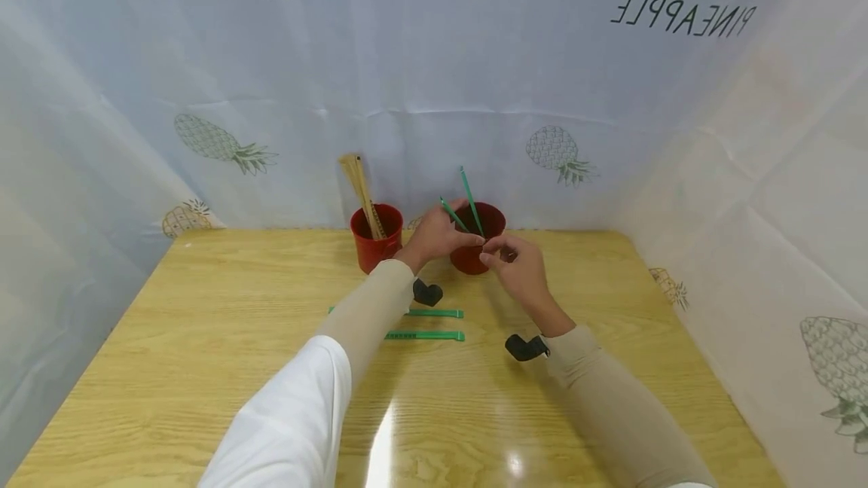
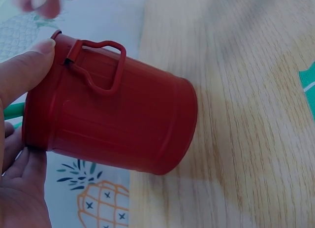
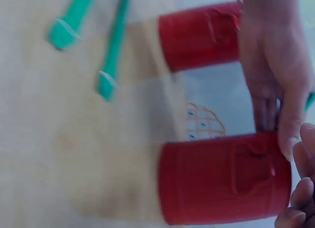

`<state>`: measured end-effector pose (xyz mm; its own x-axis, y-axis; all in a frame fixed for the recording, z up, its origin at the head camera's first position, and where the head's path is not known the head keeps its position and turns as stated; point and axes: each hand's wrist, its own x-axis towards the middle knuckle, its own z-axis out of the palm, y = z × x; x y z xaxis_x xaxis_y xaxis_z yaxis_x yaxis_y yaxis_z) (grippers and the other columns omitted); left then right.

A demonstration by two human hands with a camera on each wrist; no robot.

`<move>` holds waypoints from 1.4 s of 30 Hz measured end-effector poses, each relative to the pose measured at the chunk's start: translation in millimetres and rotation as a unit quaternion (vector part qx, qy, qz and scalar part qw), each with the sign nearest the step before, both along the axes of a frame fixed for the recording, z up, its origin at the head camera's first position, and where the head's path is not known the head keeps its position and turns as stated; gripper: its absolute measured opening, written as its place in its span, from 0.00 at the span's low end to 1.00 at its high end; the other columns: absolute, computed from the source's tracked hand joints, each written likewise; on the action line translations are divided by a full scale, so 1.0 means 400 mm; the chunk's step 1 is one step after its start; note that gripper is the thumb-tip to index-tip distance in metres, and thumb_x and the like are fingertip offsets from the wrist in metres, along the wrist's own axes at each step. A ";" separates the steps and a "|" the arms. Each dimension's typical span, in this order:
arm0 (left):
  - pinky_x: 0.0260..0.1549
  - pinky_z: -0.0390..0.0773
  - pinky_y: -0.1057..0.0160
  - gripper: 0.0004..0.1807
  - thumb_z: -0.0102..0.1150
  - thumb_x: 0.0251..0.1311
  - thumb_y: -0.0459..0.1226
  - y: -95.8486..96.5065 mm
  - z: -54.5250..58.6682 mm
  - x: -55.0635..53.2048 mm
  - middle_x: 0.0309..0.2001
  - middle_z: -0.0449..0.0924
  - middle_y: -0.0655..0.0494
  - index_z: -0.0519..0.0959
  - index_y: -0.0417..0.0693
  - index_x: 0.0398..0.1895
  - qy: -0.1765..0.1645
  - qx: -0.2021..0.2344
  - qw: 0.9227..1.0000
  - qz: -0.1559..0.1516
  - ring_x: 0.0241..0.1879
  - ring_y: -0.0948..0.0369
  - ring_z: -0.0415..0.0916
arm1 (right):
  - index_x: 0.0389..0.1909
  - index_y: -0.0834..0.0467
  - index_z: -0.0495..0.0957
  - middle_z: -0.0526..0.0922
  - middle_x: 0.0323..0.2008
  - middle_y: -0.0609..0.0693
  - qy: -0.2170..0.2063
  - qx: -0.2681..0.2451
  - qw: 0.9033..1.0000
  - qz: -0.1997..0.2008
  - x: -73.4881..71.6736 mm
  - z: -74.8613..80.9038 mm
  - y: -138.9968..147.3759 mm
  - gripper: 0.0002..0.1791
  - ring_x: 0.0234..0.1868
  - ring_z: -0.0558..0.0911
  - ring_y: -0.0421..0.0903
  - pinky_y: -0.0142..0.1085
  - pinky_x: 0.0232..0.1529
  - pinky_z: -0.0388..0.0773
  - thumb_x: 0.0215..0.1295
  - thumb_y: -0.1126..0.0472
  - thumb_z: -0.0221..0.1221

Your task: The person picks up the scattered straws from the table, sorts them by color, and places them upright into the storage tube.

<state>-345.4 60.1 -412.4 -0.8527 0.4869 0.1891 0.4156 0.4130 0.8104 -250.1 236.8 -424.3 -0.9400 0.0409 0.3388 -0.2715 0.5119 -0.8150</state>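
Observation:
My left hand (image 1: 437,233) holds the right-hand red bucket (image 1: 469,262) by its rim, thumb on the near side and fingers beyond. In the left wrist view this bucket (image 2: 128,119) shows a wire handle on its side. Two slim green strips (image 1: 470,190) lean upright inside it. Just off the rim is my right hand (image 1: 522,273), its fingers loosely bent and nothing visible between them. Two more green strips (image 1: 437,313) lie flat on the table in front, partly hidden by my left sleeve; their squared ends show in the right wrist view.
A second red bucket (image 1: 374,253) stands just left, with several tan strips (image 1: 362,187) leaning in it. Behind the wooden table (image 1: 258,367) hangs a white curtain (image 1: 407,59) printed with pineapples. Black wrist-worn devices (image 1: 525,348) sit under both wrists.

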 end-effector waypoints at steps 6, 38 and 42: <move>0.59 0.83 0.47 0.41 0.75 0.61 0.44 -0.007 0.001 0.001 0.65 0.80 0.39 0.70 0.44 0.75 -0.011 -0.010 1.000 0.001 0.61 0.46 0.79 | 0.38 0.63 0.87 0.84 0.30 0.55 -0.050 -0.007 0.998 0.046 0.035 -0.053 -0.017 0.03 0.27 0.72 0.40 0.30 0.28 0.70 0.65 0.68 0.69; 0.60 0.81 0.46 0.47 0.76 0.58 0.47 -0.009 0.004 -0.001 0.70 0.75 0.39 0.65 0.46 0.79 -0.017 -0.008 1.000 0.016 0.63 0.46 0.77 | 0.29 0.58 0.87 0.84 0.26 0.47 -0.106 0.211 0.948 0.215 0.017 -0.144 -0.090 0.08 0.27 0.76 0.37 0.29 0.32 0.76 0.60 0.73 0.64; 0.60 0.82 0.47 0.47 0.76 0.58 0.47 -0.007 0.001 -0.003 0.70 0.75 0.40 0.65 0.46 0.79 -0.011 -0.012 1.000 0.016 0.64 0.47 0.77 | 0.32 0.58 0.87 0.84 0.28 0.47 -0.119 0.210 0.943 0.231 0.021 -0.142 -0.067 0.06 0.29 0.76 0.38 0.30 0.34 0.76 0.64 0.71 0.64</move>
<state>-346.5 57.3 -412.0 -0.8719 0.4629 0.1594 0.3845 0.4459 0.8083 -241.7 209.8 -481.3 -0.8760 -0.4822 0.0105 -0.3788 0.6744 -0.6338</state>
